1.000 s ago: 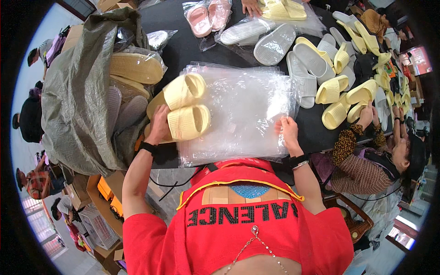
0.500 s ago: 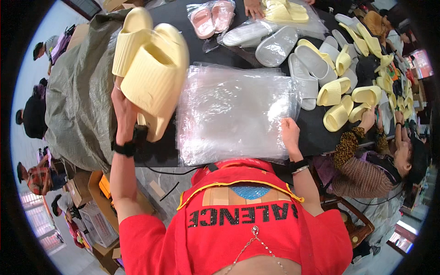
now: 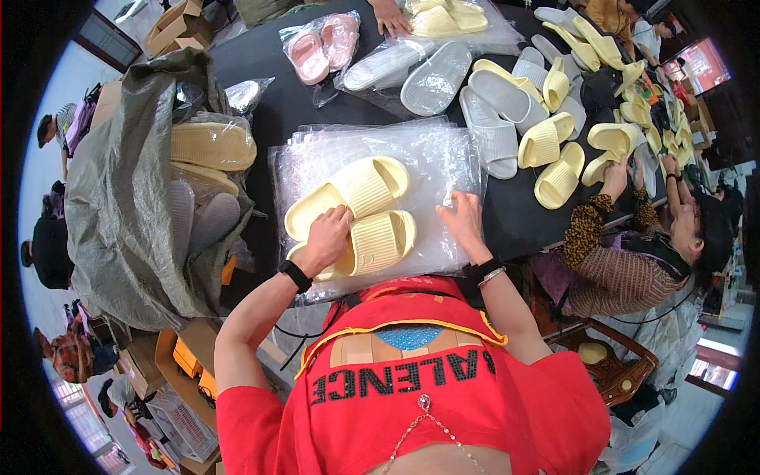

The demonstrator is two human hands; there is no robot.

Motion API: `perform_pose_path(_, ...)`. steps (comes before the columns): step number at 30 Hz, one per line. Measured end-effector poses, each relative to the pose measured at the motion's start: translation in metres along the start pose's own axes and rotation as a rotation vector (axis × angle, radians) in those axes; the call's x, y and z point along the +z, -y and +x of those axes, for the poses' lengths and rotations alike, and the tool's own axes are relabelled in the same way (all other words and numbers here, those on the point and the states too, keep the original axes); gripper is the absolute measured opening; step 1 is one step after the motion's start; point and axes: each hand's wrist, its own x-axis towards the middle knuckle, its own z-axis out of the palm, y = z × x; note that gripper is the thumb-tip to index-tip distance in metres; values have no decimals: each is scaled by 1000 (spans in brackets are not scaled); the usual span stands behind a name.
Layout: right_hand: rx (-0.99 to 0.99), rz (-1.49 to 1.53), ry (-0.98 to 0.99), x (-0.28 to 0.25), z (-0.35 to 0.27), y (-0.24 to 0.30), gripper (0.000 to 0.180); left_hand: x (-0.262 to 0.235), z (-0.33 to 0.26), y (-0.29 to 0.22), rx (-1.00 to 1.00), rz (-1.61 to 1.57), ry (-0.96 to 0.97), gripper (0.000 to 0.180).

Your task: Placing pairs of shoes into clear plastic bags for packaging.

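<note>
A pair of pale yellow ribbed slippers (image 3: 378,241) lies side by side on a stack of clear plastic bags (image 3: 431,257), toes pointing right. My left hand (image 3: 326,237) is closed on the pair near the heels, its fingers between the two slippers and its palm over the nearer one. At the right side of the stack, my right hand (image 3: 464,219) has its thumb and bent fingers pinched at the top bag's film. The bag's opening cannot be made out.
A grey-green woven sack (image 3: 119,206) at left holds bagged slippers (image 3: 214,146). Bagged pink slippers (image 3: 323,46) lie at the back, with loose grey slippers (image 3: 489,131) and yellow slippers (image 3: 558,176) to the right. Another person's hand (image 3: 613,178) handles a yellow slipper there.
My left hand has brought the yellow slippers down from above the sack onto the plastic bags. My right hand has moved slightly up and inward along the stack's right side.
</note>
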Motion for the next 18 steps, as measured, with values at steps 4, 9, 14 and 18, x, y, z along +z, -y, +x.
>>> perform_pose_path(4,56,94,-78,4,11,-12,48,3,-1,4,-41,-25,-10,27)
perform_pose_path(9,193,392,129,-10,13,3,53,5,-4,7,-29,-107,-29,29)
perform_pose_path(14,153,552,79,-21,12,-10,50,-10,15,-10,32,-114,-125,23)
perform_pose_path(18,-307,418,-8,-18,5,-26,54,-26,62,-58,151,-116,-175,23)
